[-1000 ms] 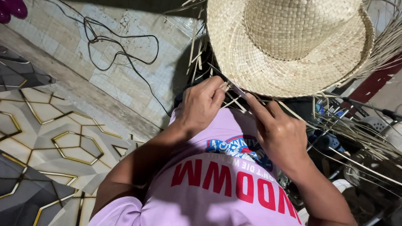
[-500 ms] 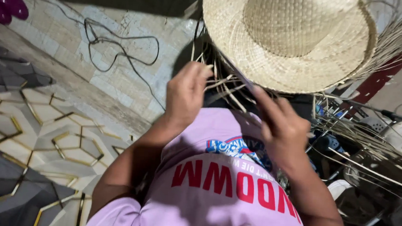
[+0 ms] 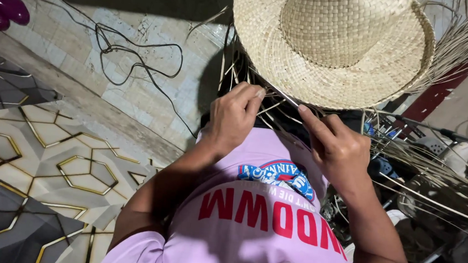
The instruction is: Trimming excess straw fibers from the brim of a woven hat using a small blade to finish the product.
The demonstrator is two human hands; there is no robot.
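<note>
Head view looks straight down on a woven straw hat (image 3: 333, 42) held just above the lap, its brim edge unfinished, with loose straw strands (image 3: 280, 115) trailing down toward the body. The left hand (image 3: 235, 117) is curled, its fingertips pinching strands just under the brim; the right hand (image 3: 336, 145) has its index finger stretched out along one flat strand at the brim's rim, the other fingers folded. By the look of it, the weaving of the brim edge is in hand, and the next tuck calls for keeping the strand taut and flat while it passes under its neighbour. Room is tight on the right, where a heap of loose straw (image 3: 442, 170) crowds the wrist; on the left, patterned floor tiles (image 3: 38, 144) and a black cable (image 3: 139, 63) lie well apart.
</note>
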